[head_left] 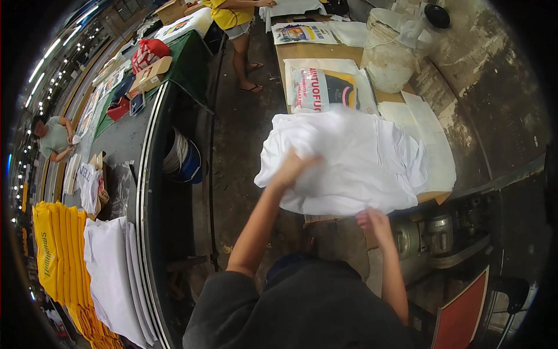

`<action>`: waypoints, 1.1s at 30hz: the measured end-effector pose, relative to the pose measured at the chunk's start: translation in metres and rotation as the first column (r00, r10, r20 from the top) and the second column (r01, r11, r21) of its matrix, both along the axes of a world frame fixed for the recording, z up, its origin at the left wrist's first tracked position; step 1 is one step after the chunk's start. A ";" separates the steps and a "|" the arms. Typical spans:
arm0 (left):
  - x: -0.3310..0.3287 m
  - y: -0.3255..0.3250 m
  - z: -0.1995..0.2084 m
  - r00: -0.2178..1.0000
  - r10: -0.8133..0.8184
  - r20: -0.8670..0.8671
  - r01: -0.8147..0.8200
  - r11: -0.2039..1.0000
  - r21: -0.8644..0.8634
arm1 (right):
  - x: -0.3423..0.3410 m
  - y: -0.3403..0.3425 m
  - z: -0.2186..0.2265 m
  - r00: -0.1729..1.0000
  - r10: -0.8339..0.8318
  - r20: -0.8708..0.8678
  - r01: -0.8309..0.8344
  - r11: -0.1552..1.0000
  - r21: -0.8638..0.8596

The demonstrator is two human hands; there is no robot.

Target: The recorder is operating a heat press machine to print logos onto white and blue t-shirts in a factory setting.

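A white garment [360,168], probably a T-shirt, lies loosely spread with creases at its right end; part of its far edge is smeared by motion. My left hand [297,167] is over its left part, blurred, with the thumb and fingers apart. At the garment's near edge, my right hand [375,221] is closed, its fingers pinching the white fabric. Just beyond the garment lies a printed white, yellow and black plastic bag [331,90].
A stained white bucket [386,52] stands at the far right. Leftward, a long table [125,154] bears yellow folded shirts [61,250], white folded shirts [113,273] and an open box [152,72]. A person in yellow [235,14] stands ahead; another [55,134] is far left. A red-topped panel [462,311] is lower right.
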State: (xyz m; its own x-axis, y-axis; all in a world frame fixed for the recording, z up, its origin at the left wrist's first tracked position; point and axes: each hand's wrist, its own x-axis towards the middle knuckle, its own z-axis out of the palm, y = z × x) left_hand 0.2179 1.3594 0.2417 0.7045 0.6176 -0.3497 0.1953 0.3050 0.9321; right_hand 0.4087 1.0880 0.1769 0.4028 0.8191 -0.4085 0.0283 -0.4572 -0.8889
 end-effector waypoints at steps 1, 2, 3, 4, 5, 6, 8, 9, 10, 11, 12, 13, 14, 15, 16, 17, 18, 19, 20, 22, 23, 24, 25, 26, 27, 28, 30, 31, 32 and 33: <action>0.001 -0.033 0.015 0.961 -0.246 -0.128 0.243 0.969 -0.039 | 0.006 -0.001 0.001 0.958 -0.079 -0.276 0.108 0.990 0.094; 0.002 -0.081 0.063 0.941 -0.338 0.017 0.305 0.869 0.389 | 0.016 -0.008 0.000 0.835 -0.133 -0.534 0.248 0.957 0.150; -0.009 -0.115 0.036 0.873 -0.328 -0.361 0.468 0.352 0.811 | 0.017 -0.034 -0.043 0.718 -0.397 -0.572 0.512 0.858 0.047; -0.005 -0.119 0.046 0.664 -0.688 -0.291 0.702 0.440 0.560 | 0.019 -0.037 -0.050 0.716 -0.397 -0.574 0.512 0.858 0.045; -0.003 -0.120 0.054 0.394 -0.917 -0.064 0.891 0.364 0.270 | 0.009 -0.076 -0.064 0.696 -0.414 -0.587 0.524 0.852 0.020; -0.008 -0.122 0.038 0.367 -0.930 0.028 0.918 0.366 0.153 | 0.006 -0.085 -0.071 0.672 -0.436 -0.598 0.544 0.839 -0.001; -0.029 -0.123 -0.002 0.501 -0.836 0.221 0.865 0.489 -0.111 | 0.012 -0.123 -0.086 0.606 -0.499 -0.619 0.598 0.799 -0.059; -0.038 -0.118 -0.021 0.472 -0.870 0.147 0.856 0.411 -0.315 | 0.011 -0.138 -0.092 0.572 -0.529 -0.627 0.621 0.779 -0.090; -0.051 -0.122 -0.049 0.599 -0.787 0.148 0.773 0.522 -0.360 | 0.005 -0.153 -0.098 0.534 -0.560 -0.633 0.650 0.751 -0.116; -0.054 -0.116 -0.068 0.512 -0.856 0.071 0.766 0.418 -0.489 | -0.027 -0.162 -0.106 0.496 -0.590 -0.637 0.676 0.723 -0.144; -0.063 -0.118 -0.083 0.599 -0.799 0.055 0.702 0.492 -0.516 | -0.032 -0.181 -0.109 0.459 -0.616 -0.641 0.693 0.699 -0.175; -0.066 -0.120 -0.093 0.671 -0.741 0.038 0.639 0.551 -0.537 | -0.038 -0.187 -0.113 0.417 -0.645 -0.640 0.718 0.666 -0.202; -0.065 -0.117 -0.095 0.655 -0.754 0.041 0.647 0.532 -0.546 | -0.051 -0.197 -0.111 0.376 -0.671 -0.639 0.736 0.635 -0.233; -0.062 -0.113 -0.098 0.615 -0.787 0.043 0.686 0.508 -0.521 | -0.048 -0.184 -0.122 0.335 -0.695 -0.637 0.753 0.604 -0.263; -0.063 -0.112 -0.099 0.575 -0.817 0.044 0.719 0.479 -0.503 | -0.060 -0.193 -0.125 0.289 -0.719 -0.632 0.764 0.571 -0.300; -0.063 -0.110 -0.105 0.538 -0.843 0.016 0.730 0.456 -0.508 | -0.062 -0.200 -0.128 0.243 -0.741 -0.626 0.773 0.538 -0.337; -0.061 -0.108 -0.105 0.476 -0.879 -0.027 0.757 0.424 -0.497 | -0.057 -0.203 -0.130 0.195 -0.763 -0.617 0.781 0.501 -0.373; -0.062 -0.107 -0.104 0.414 -0.907 -0.075 0.780 0.396 -0.485 | -0.049 -0.199 -0.131 0.149 -0.778 -0.610 0.784 0.469 -0.406; -0.070 -0.108 -0.114 0.415 -0.904 -0.105 0.778 0.413 -0.474 | -0.043 -0.194 -0.133 0.106 -0.790 -0.604 0.785 0.440 -0.437; -0.076 -0.109 -0.112 0.404 -0.903 -0.145 0.837 0.429 -0.340 | -0.037 -0.187 -0.141 0.023 -0.802 -0.597 0.790 0.381 -0.480; -0.069 -0.107 -0.094 0.419 -0.890 -0.180 0.873 0.449 -0.192 | -0.037 -0.187 -0.147 -0.013 -0.804 -0.595 0.790 0.356 -0.499; -0.061 -0.102 -0.074 0.330 -0.911 -0.246 0.928 0.361 -0.092 | -0.037 -0.188 -0.152 -0.048 -0.804 -0.592 0.788 0.334 -0.517; -0.052 -0.092 -0.062 0.325 -0.913 -0.248 0.931 0.354 -0.083 | -0.029 -0.201 -0.164 -0.033 -0.909 -0.415 0.785 0.234 -0.574; -0.042 -0.083 -0.055 0.422 -0.878 -0.226 0.885 0.453 -0.106 | -0.018 -0.218 -0.175 -0.020 -0.976 -0.218 0.783 0.120 -0.610; -0.035 -0.071 -0.050 0.521 -0.827 -0.211 0.822 0.553 -0.137 | -0.012 -0.220 -0.175 -0.019 -0.975 -0.222 0.783 0.123 -0.609; -0.023 -0.051 -0.044 0.646 -0.722 -0.246 0.763 0.623 0.173 | -0.006 -0.219 -0.169 0.263 -0.955 -0.133 0.824 0.295 -0.484; 0.009 -0.016 -0.024 0.902 -0.350 -0.252 0.416 0.552 0.722 | -0.001 -0.204 -0.148 0.504 -0.864 -0.010 0.802 0.472 -0.366; 0.017 0.009 -0.031 0.957 -0.184 -0.226 0.273 0.300 0.914 | -0.001 -0.176 -0.127 0.628 -0.770 0.117 0.770 0.591 -0.240; 0.035 0.023 -0.024 0.934 -0.041 -0.355 0.356 0.191 0.915 | 0.001 -0.154 -0.108 0.692 -0.669 0.270 0.714 0.688 -0.127; 0.046 0.038 -0.032 0.934 0.071 -0.351 0.352 0.004 0.936 | 0.004 -0.131 -0.093 0.662 -0.563 0.495 0.638 0.770 0.023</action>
State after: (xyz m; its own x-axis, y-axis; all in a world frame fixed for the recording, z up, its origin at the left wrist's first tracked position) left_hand 0.2640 1.3979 0.2098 0.8514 0.4012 0.3379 0.3526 -0.9147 0.1976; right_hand 0.4128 0.9573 0.0839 0.9499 0.2812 -0.1365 0.0777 -0.6353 -0.7683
